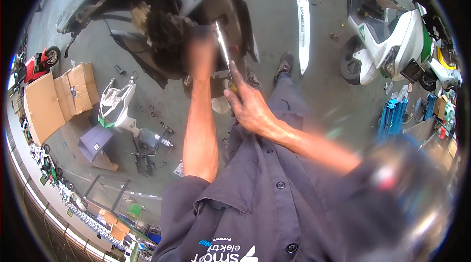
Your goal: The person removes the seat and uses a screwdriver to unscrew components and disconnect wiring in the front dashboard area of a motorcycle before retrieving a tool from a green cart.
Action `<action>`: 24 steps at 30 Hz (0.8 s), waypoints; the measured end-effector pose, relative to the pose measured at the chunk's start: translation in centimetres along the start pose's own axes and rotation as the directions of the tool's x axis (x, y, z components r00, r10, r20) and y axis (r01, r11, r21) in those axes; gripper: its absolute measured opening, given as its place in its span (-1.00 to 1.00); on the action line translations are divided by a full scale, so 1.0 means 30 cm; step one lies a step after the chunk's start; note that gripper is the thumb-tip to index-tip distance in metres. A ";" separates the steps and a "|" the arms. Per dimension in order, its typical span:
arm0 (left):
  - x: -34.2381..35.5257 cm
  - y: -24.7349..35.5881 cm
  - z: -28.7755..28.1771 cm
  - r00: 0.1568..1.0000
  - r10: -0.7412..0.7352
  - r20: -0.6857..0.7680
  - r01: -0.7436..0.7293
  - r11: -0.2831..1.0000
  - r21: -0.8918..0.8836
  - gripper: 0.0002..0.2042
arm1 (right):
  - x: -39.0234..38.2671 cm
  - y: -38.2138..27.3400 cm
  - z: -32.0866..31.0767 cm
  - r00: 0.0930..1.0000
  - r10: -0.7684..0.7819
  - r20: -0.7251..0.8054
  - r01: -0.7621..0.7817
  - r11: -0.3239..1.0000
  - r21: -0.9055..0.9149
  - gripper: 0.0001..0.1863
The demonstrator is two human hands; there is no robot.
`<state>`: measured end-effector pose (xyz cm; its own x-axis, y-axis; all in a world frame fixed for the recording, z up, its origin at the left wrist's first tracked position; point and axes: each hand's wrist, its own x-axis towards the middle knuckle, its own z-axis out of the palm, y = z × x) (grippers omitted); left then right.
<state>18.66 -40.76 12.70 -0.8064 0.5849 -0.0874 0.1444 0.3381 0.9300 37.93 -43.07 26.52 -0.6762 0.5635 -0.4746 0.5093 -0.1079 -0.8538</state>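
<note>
My right hand (252, 110) is closed around the lower end of a long, shiny metal tool (222, 44), its index finger stretched along it. A bit of yellow shows beside the thumb, perhaps its handle. The tool's upper end lies against a dark, curved vehicle panel (235, 9). Just left of the tool, my left hand (201, 56) reaches into the dark parts of the vehicle. Heavy blur hides its fingers and anything in them. Tangled dark parts (167, 29) lie beyond that hand.
A white strip (303, 36) lies on the floor right of my shoe (284, 63). A white scooter (387, 41) stands farther right. On the left are a cardboard box (44, 102), a white frame-like part (117, 105) and loose hardware. A blurred dark shape (392, 188) fills the lower right.
</note>
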 end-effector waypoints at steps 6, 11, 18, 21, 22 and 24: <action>-0.048 0.109 -0.072 0.891 -0.378 0.252 0.429 0.883 -0.192 -0.77 | 0.002 -0.016 0.025 1.000 -0.024 -0.013 0.024 0.998 0.064 -0.22; -0.154 0.217 -0.146 0.899 -0.347 0.268 0.374 0.926 -0.056 -0.72 | 0.000 -0.025 0.042 0.998 0.015 0.062 -0.013 1.000 -0.025 -0.18; -0.228 0.248 -0.206 0.899 -0.251 0.360 0.318 0.938 -0.140 -0.69 | 0.009 -0.030 0.094 0.989 -0.107 0.104 0.109 0.994 -0.010 -0.09; -0.217 0.233 -0.198 0.918 -0.181 0.352 0.239 0.962 -0.128 -0.68 | 0.017 -0.022 0.105 0.990 -0.082 0.111 0.083 0.996 -0.009 -0.10; -0.218 0.230 -0.195 0.925 -0.162 0.343 0.216 0.968 -0.126 -0.67 | 0.019 -0.019 0.107 0.990 -0.069 0.121 0.071 0.997 -0.013 -0.10; -0.222 0.227 -0.193 0.920 -0.192 0.341 0.251 0.958 -0.140 -0.67 | 0.021 -0.015 0.110 0.989 -0.099 0.113 0.100 0.995 -0.005 -0.10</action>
<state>21.70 -46.62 21.67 -0.5746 0.7247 -0.3804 -0.1442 0.3679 0.9186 35.52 -45.38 25.91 -0.7789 0.4757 -0.4087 0.4416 -0.0468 -0.8960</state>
